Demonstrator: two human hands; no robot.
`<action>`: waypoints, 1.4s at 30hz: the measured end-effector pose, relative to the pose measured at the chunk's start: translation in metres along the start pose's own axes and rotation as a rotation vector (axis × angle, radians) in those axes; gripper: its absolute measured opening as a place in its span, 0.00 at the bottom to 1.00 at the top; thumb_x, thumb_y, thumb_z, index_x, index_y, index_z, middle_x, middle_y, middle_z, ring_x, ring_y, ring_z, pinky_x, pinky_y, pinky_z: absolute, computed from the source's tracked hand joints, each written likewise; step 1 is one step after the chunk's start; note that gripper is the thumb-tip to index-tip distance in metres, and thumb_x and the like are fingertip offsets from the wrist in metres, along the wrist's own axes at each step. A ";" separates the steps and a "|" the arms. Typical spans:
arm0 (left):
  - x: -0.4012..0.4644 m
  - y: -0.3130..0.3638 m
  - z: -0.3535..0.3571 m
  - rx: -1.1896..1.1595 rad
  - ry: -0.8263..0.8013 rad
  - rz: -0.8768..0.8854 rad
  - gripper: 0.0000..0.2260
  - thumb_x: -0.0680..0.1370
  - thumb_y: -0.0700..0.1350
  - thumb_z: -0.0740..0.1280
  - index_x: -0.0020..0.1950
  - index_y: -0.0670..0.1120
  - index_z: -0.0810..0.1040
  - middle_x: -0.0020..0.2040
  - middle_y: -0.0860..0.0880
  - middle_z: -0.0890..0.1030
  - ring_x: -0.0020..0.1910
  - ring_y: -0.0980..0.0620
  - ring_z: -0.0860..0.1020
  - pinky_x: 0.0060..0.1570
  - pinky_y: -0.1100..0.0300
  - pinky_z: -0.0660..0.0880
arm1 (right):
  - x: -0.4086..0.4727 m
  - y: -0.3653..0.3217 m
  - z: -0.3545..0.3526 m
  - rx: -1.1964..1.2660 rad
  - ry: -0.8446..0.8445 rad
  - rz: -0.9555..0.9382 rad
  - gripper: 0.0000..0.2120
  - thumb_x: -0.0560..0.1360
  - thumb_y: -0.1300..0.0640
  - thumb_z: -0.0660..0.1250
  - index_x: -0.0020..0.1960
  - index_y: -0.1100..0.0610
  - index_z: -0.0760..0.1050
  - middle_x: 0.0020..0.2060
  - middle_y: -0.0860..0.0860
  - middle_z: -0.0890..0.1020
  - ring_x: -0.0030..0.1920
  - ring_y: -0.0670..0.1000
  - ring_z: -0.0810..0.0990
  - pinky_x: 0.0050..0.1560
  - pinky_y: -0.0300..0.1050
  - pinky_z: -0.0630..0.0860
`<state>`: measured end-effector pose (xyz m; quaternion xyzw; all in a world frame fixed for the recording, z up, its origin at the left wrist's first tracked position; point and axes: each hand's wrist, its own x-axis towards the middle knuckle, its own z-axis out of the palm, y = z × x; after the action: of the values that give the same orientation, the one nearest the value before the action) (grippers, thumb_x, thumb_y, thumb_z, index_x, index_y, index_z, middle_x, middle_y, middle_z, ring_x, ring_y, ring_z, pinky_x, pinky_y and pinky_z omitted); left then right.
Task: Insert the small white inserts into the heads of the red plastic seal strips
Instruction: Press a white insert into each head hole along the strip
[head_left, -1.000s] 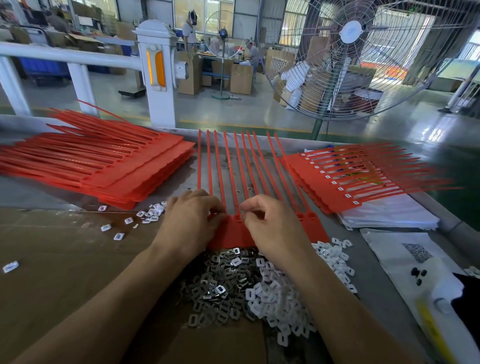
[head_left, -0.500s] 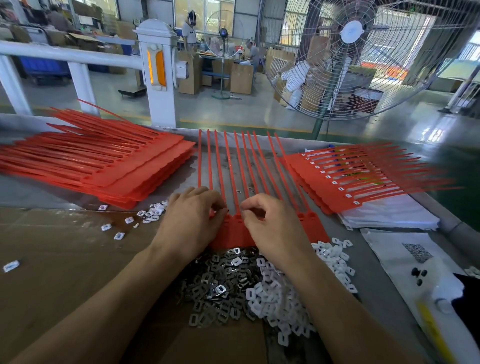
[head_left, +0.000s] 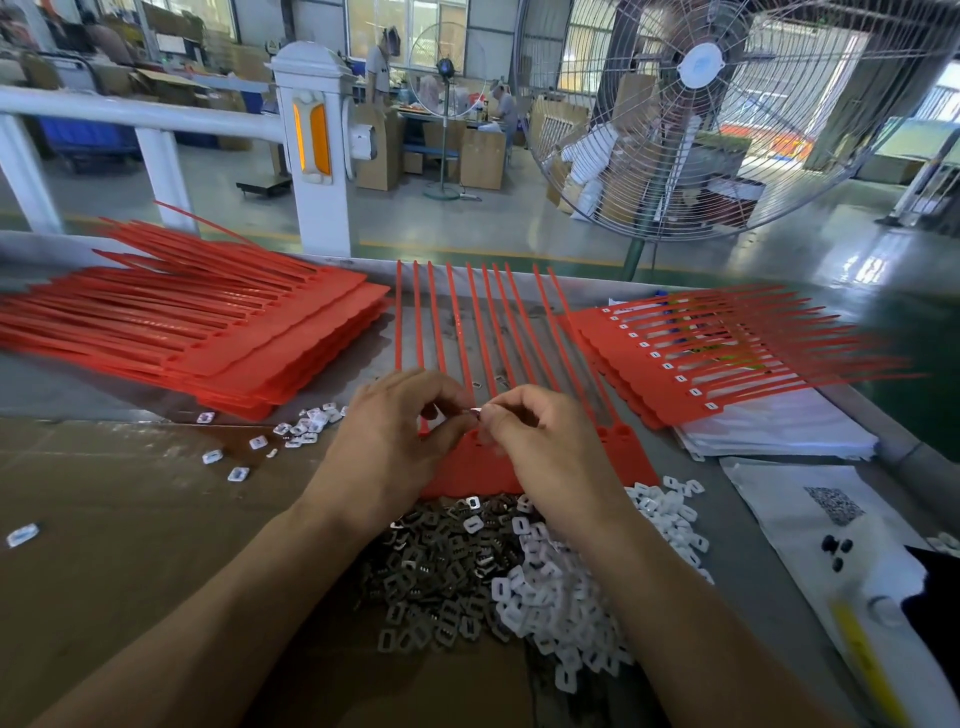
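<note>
Standing right by the bench here. A second ago both hands were pressed down on the heads of the flat red plastic sheet of joined seal strips (head_left: 566, 467). Now they've lifted a little and come together just above it. The left hand (head_left: 395, 441) and right hand (head_left: 545, 447) have their fingers curled in, tips almost meeting, and there's one small pale insert (head_left: 475, 411) pinched between them. Looks like the right thumb and forefinger have it while the left helps turn it, though it's too tiny to say who really holds it.

My read: one slot just got filled and this is the next piece being lined up before it gets pushed in.

The sheet itself hasn't budged, with its long tails fanning away toward the far edge of the table. The loose heap of white plastic inserts (head_left: 566, 587) sits right under the wrists, next to a darker grey metal-looking pile (head_left: 431, 566).

Stack of red strips without inserts (head_left: 208, 332) is on the left, and the fan of finished ones showing white squares (head_left: 691, 358) is on the right. Plenty left to do.
</note>
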<state>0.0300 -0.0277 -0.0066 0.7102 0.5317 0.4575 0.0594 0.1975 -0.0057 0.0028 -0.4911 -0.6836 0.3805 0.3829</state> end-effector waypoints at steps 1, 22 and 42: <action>0.000 0.000 0.000 0.036 0.008 0.022 0.04 0.74 0.46 0.76 0.46 0.52 0.82 0.41 0.58 0.81 0.44 0.57 0.77 0.49 0.69 0.67 | 0.000 -0.001 0.000 0.027 -0.005 0.016 0.09 0.82 0.49 0.66 0.47 0.48 0.82 0.42 0.45 0.86 0.44 0.43 0.84 0.52 0.46 0.80; 0.003 -0.025 0.009 0.385 -0.071 -0.177 0.04 0.76 0.58 0.72 0.48 0.60 0.83 0.48 0.60 0.78 0.56 0.56 0.71 0.58 0.56 0.59 | 0.000 -0.003 -0.002 0.040 0.033 0.040 0.09 0.81 0.51 0.67 0.45 0.48 0.83 0.39 0.44 0.86 0.37 0.46 0.80 0.37 0.35 0.75; 0.000 -0.031 0.006 0.353 -0.049 -0.190 0.06 0.76 0.48 0.72 0.50 0.59 0.85 0.52 0.58 0.81 0.58 0.53 0.73 0.54 0.59 0.55 | -0.002 0.000 -0.006 -0.046 -0.036 -0.017 0.06 0.81 0.50 0.68 0.48 0.46 0.83 0.40 0.39 0.86 0.40 0.40 0.83 0.43 0.36 0.75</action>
<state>0.0127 -0.0120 -0.0272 0.6671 0.6668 0.3321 -0.0103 0.2034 -0.0065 0.0054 -0.4870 -0.7032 0.3702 0.3624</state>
